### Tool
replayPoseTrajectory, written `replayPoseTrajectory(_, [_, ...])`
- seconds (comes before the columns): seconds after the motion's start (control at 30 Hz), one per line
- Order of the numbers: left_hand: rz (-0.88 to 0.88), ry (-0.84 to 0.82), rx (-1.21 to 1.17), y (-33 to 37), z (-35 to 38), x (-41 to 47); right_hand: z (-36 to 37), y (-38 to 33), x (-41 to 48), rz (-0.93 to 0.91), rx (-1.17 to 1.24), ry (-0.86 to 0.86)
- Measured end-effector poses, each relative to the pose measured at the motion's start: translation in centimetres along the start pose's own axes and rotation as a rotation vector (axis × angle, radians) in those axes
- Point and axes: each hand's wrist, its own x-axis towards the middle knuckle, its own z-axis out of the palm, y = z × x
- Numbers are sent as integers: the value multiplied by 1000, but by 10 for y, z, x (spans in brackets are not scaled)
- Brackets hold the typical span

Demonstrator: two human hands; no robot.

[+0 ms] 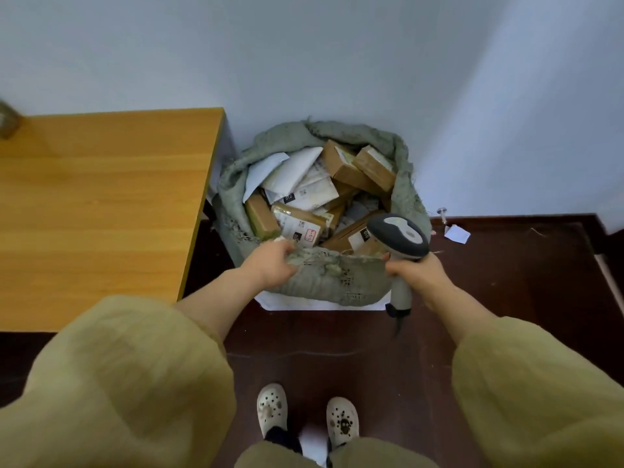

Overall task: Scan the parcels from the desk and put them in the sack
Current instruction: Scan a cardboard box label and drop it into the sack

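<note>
- A blurred thing [6, 120] sits far left of the sack, on the desk's back corner; I cannot tell what it is.
- The desk [101, 204], with a wood top, stands just left of the sack, and its right edge is close to the sack's side.
- The left hand [270, 265] is at the sack's near rim, on its left part. Its fingers curl over the frayed cloth and grip it.
- Two white shoes [271, 408] stand on the dark floor [337, 349], nearer the camera than the sack and well apart from it.
- The sack [337, 282], of grey-green woven cloth, stands open in the corner against the pale wall [337, 62]. A white sheet [304, 304] shows under its near side.
- The parcels [297, 228] all lie inside the sack and fill it close to the rim. There are white mailers [293, 170] at the back left, brown boxes [358, 163] at the back right and labelled boxes at the front.
- The scanner [401, 236] has its grey head over the sack's near right rim, and its handle points down outside the sack.
- The right hand [418, 275], at the sack's near right, is wrapped tightly round the scanner's handle. Whether a fingertip also touches the rim I cannot tell.
- A white scrap [456, 234] lies on the floor, right of the sack and near the wall.
</note>
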Motion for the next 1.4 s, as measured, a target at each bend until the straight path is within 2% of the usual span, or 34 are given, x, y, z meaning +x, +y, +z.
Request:
replayPoseTrajectory(0.23, [-16,28,-31,-11,-5,-14,19,4,-11,-1,143,48])
replayPoseTrajectory(0.4, [-74,87,-37,-39,-16,-37,71,-6,-45,142,329,-187])
replayPoseTrajectory(0.5, [-141,142,2,-72,-29,-64,122,-19,-66,260,392,-384])
replayPoseTrajectory(0.73, [-374,280,24,-189,-85,-146,259,-82,-139,253,376,-775])
replayPoseTrajectory(0.83, [-442,367,51,-250,-114,-188,326,-119,-171,200,348,-879])
replayPoseTrajectory(1.13, [-636,601,13,-452,-195,-314,543,-193,-289,114,368,-978])
replayPoseTrajectory(1.4, [-720,643,-37,-589,-237,-329,668,-243,-311,74,380,-965])
